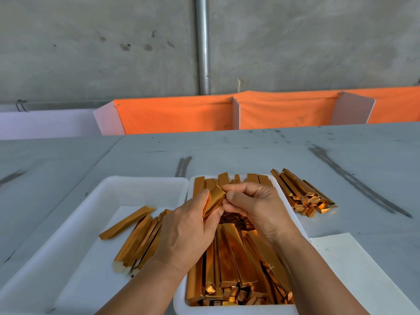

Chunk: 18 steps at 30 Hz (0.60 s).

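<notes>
My left hand [191, 226] and my right hand [256, 210] together hold one gold foil strip [214, 200] above the right white tray [293, 215]. The left hand's fingers curl round the strip's lower part, and the right hand pinches its upper end between thumb and fingers. The right tray is packed with several long gold foil sticks [238, 264]. The left white tray [145, 185] holds a smaller loose bunch of flat gold strips [138, 237] on a white sheet.
Another pile of gold sticks [302, 194] lies on the grey table [250, 151] right of the trays. A white paper sheet [354, 264] is at the near right. Orange cloth with white dividers [177, 114] runs along the table's far edge, before a concrete wall.
</notes>
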Each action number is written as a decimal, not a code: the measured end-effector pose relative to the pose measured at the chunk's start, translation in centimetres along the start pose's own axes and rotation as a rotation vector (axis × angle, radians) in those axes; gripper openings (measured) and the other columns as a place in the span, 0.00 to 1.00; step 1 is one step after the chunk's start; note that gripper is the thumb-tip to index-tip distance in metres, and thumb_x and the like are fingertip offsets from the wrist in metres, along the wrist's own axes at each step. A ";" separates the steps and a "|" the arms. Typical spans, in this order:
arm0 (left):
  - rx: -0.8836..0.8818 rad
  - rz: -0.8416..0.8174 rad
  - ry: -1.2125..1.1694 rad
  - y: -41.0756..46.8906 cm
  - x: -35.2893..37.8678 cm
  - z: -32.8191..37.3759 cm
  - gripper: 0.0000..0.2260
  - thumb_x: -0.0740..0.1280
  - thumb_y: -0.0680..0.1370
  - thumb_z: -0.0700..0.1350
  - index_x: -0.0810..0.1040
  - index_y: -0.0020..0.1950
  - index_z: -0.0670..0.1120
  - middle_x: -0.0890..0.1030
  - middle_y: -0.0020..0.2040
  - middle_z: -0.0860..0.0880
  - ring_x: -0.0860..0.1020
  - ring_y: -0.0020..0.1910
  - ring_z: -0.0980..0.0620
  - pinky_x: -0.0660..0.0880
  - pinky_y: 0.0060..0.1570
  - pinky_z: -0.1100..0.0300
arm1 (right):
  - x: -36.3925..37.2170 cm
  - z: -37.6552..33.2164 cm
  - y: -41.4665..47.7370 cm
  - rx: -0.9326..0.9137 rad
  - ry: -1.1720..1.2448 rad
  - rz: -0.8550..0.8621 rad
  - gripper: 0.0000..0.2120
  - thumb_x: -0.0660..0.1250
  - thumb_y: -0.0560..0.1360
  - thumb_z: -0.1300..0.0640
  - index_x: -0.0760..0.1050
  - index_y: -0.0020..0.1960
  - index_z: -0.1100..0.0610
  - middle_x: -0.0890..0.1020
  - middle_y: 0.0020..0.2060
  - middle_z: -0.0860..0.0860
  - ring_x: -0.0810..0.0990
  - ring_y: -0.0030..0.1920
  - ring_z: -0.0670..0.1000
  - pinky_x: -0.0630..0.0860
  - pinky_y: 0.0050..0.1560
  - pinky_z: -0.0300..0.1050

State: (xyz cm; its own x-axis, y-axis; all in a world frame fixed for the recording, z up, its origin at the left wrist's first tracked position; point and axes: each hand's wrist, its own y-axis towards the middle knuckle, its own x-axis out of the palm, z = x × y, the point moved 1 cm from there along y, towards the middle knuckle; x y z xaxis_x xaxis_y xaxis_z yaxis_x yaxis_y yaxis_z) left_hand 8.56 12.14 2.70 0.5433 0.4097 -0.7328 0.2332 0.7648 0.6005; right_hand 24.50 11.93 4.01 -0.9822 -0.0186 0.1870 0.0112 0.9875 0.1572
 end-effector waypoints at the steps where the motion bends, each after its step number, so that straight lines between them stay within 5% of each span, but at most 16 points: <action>1: -0.008 0.017 0.005 0.0 0.0 0.0 0.20 0.63 0.76 0.58 0.76 0.61 0.46 0.71 0.34 0.58 0.68 0.28 0.59 0.61 0.29 0.74 | 0.1 0.0 0.0 -0.002 0.000 -0.010 0.10 0.70 0.76 0.65 0.86 0.47 0.53 0.86 0.41 0.59 0.87 0.42 0.54 0.80 0.44 0.37; 13: 0.012 0.031 0.010 0.0 -0.1 0.2 0.16 0.69 0.76 0.54 0.76 0.59 0.46 0.77 0.33 0.56 0.67 0.27 0.60 0.64 0.28 0.70 | 0.3 0.0 0.2 0.067 0.154 0.015 0.05 0.72 0.71 0.60 0.85 0.45 0.59 0.84 0.37 0.60 0.84 0.34 0.52 0.82 0.36 0.38; 18: 0.019 0.013 0.010 0.0 -0.1 0.2 0.17 0.69 0.76 0.54 0.77 0.60 0.46 0.80 0.35 0.54 0.76 0.27 0.57 0.69 0.29 0.68 | 0.0 0.2 0.3 0.083 0.140 0.005 0.11 0.73 0.67 0.57 0.83 0.47 0.62 0.84 0.38 0.61 0.84 0.33 0.51 0.82 0.34 0.37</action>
State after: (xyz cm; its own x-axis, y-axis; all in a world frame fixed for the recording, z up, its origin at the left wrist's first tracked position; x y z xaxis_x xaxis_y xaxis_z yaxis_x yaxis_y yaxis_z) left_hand 8.68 11.94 2.85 0.5379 0.4245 -0.7283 0.2414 0.7502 0.6155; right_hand 24.44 12.22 3.90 -0.9465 -0.0295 0.3214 -0.0052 0.9971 0.0763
